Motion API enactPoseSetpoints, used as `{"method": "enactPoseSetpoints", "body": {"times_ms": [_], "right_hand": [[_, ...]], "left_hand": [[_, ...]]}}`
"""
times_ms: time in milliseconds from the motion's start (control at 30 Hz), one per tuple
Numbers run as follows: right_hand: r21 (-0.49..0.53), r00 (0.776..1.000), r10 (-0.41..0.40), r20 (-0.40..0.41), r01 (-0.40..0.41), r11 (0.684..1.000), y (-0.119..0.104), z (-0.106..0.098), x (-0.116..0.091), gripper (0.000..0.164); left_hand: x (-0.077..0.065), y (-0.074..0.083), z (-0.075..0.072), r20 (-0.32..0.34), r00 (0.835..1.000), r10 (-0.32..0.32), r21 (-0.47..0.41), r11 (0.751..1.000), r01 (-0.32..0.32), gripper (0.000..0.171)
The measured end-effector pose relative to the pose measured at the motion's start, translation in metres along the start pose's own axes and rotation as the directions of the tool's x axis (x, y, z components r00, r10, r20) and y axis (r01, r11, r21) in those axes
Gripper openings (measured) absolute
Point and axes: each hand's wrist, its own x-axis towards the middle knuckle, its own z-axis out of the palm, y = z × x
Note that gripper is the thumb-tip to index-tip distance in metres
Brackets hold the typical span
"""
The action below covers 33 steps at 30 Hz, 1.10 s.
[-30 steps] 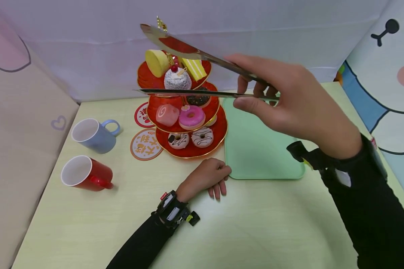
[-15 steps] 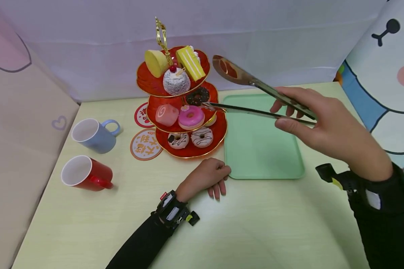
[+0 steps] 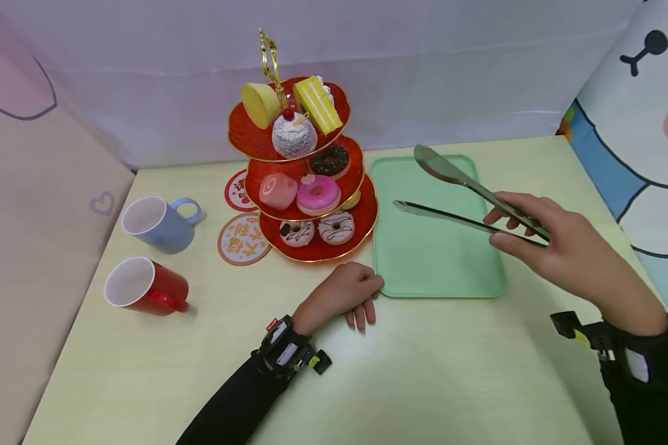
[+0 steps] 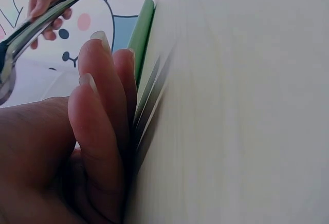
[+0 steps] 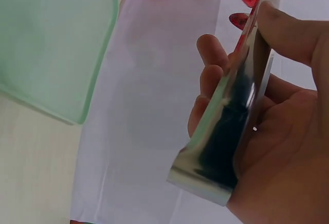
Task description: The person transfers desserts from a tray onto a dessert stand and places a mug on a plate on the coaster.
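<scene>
My right hand grips a pair of metal tongs over the right side of the green tray. The tongs' arms are spread, with nothing between their tips. In the right wrist view the tongs' bent end lies across the palm, thumb on one side and fingers on the other. My left hand rests on the table at the tray's front left corner, its fingers loosely bent and holding nothing. Left of the tray stands a three-tier red stand with a pink donut and a yellow cake slice.
A blue mug and a red mug stand at the left. Two round coasters, one orange and white, lie beside the stand. The stand also bears a white-dusted ball cake and several other sweets. A cloth backdrop hangs behind the table.
My right hand has drawn the tongs away from the stand's upper tiers, rightward and down, to over the tray. The left hand has stayed put; the sweets look unmoved.
</scene>
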Motion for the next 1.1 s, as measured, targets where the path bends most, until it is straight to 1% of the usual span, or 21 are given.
{"method": "enactPoseSetpoints", "body": {"times_ms": [200,400,600,833,967,1100], "right_hand": [[-0.007,1.000,0.010,0.024,-0.010,1.000,0.013,0.006,-0.009,0.062],[-0.062,0.995,0.059,0.083,-0.054,0.997,0.027,0.012,-0.015,0.061],[-0.061,0.993,0.067,0.100,-0.061,0.996,0.043,0.019,-0.025,0.057],[-0.088,0.973,0.172,0.153,-0.160,0.983,0.056,0.024,-0.030,0.054],[-0.109,0.969,0.196,0.154,-0.180,0.978,0.066,0.026,-0.033,0.053],[-0.110,0.966,0.212,0.146,-0.197,0.974,0.075,0.029,-0.036,0.055]], "left_hand": [[-0.002,0.001,-0.001,-0.010,1.000,-0.004,0.002,1.000,0.004,0.031],[-0.001,0.000,0.000,-0.009,1.000,-0.013,-0.007,1.000,0.013,0.030],[0.000,0.001,0.001,0.000,1.000,-0.013,-0.005,1.000,0.013,0.029],[0.000,0.000,0.001,0.004,1.000,-0.001,-0.005,1.000,0.001,0.030],[0.000,0.001,0.000,0.005,1.000,-0.001,-0.002,1.000,0.001,0.031],[0.000,0.001,0.000,0.002,1.000,-0.003,0.004,1.000,0.003,0.030]]}}
